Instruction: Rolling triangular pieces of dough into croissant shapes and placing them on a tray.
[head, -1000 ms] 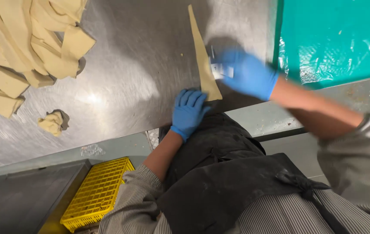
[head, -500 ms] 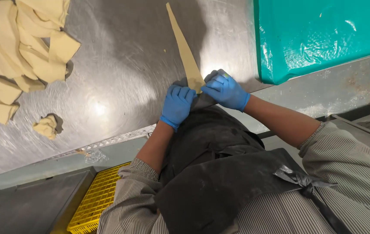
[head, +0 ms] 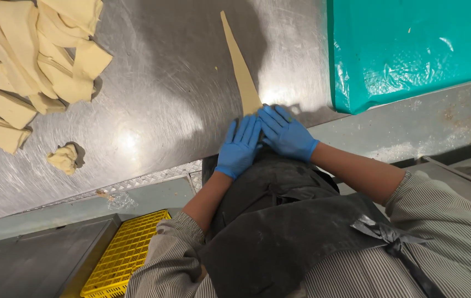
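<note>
A long thin triangle of pale dough [head: 239, 63] lies on the steel worktable [head: 164, 99], its point away from me and its wide end under my hands. My left hand [head: 239, 147] and my right hand [head: 286, 132], both in blue gloves, lie flat side by side on that wide end at the table's near edge, fingers stretched out and touching. The dough's base is hidden beneath them. Neither hand grips anything.
A heap of cut dough strips [head: 31, 60] sits at the far left, with a small dough scrap [head: 64, 158] nearer. A teal plastic sheet [head: 412, 47] covers the right. A yellow crate [head: 122, 254] stands below the table edge. I wear a dark apron [head: 296, 232].
My right hand came back from the teal sheet to the dough's wide end. Both hands now lie flat together on it; the small white thing in the right hand is gone.
</note>
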